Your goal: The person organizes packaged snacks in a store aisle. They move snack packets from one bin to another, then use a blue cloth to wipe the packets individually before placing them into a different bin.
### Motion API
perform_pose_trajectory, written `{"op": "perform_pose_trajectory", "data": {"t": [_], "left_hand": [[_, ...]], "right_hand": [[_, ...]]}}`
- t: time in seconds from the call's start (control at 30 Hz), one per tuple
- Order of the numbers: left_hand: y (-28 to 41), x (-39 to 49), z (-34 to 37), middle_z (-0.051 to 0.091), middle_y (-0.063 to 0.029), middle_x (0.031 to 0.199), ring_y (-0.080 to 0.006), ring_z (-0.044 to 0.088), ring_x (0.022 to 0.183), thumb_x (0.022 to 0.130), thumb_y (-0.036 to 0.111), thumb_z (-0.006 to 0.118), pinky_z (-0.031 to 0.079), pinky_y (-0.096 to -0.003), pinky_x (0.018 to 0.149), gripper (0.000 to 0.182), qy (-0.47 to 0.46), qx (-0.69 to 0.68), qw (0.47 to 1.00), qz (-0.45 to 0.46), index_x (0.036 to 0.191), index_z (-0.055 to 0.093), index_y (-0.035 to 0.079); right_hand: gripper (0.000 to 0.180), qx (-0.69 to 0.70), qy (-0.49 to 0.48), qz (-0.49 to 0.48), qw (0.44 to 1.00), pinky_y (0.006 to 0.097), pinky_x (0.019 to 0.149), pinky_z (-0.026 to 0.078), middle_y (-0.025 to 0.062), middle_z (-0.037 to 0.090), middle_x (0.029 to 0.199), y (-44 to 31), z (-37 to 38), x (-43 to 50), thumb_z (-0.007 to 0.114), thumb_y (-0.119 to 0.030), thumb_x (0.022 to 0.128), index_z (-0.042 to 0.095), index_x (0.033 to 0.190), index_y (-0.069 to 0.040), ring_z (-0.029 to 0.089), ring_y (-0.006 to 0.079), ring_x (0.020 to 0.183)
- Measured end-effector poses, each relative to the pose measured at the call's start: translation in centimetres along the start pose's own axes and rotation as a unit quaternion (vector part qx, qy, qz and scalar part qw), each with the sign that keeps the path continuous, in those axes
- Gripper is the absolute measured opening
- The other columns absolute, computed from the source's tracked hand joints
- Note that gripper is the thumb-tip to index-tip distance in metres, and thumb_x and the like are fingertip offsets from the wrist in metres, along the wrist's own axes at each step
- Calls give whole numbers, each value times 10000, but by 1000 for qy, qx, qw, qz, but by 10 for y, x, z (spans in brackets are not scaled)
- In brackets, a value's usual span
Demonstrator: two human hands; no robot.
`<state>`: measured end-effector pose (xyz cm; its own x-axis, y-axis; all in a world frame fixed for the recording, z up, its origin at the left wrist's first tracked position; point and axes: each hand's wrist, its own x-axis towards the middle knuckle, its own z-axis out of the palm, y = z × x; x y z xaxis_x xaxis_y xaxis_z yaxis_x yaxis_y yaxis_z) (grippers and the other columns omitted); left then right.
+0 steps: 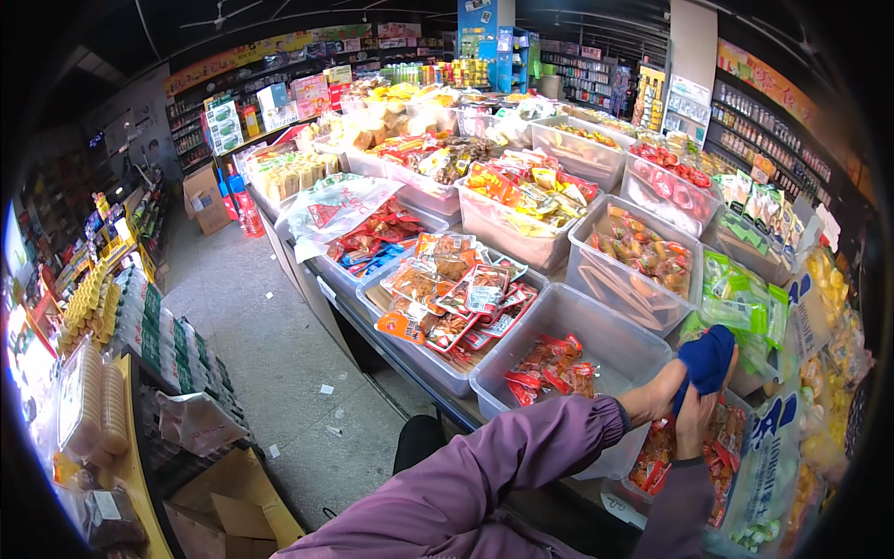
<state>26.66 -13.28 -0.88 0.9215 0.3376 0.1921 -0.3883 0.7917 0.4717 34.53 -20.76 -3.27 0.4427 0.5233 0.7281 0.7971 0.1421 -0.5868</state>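
A dark blue cloth (707,360) is bunched between my two hands at the right, over the edge of a clear plastic bin. My left hand (649,402) reaches in from the left and grips its near side. My right hand (694,423) comes up from below with fingers wrapped about the cloth, which hides part of them. Under my left forearm stands a clear plastic bin (614,335) with a few red-wrapped snack packs (555,367) on its floor. Below my hands, more red snack packs (653,451) lie in another bin, partly covered by my wrists.
Green packets (744,300) lie just beyond the cloth. A printed plastic bag (765,461) hangs over goods at the right. Several open bins, one with packaged meat snacks (450,293), spread across the display. An aisle floor (279,335) runs left, with an open cardboard box (223,503) beside it.
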Motion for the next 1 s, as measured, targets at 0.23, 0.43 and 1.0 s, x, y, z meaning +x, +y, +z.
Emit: {"op": "perform_pose_trajectory", "data": {"t": [0.23,0.43,1.0], "left_hand": [[-6,-25,30,565,56,754,-47,423,506,1037,393,434,367,-204,450,341,66,177,982,13,1194,571,123],[12,0,9,646,-75,1138,-154,621,1001,1037,255,448,508,-334,896,288,31,46,993,105,1222,553,60],[116,-38,-53,683,-195,921,-395,658,840,854,81,642,530,-397,702,345,214,822,398,346,1195,594,78]], "right_hand": [[379,121,154,198,960,319,815,491,114,674,1087,-14,-12,25,586,-258,979,617,1161,73,632,167,915],[390,247,43,182,951,275,880,483,69,636,1162,-4,-12,22,683,-38,873,561,1239,22,611,152,998],[498,135,374,69,915,297,882,481,85,637,1154,17,-101,43,752,-28,799,556,1253,35,614,183,980]]}}
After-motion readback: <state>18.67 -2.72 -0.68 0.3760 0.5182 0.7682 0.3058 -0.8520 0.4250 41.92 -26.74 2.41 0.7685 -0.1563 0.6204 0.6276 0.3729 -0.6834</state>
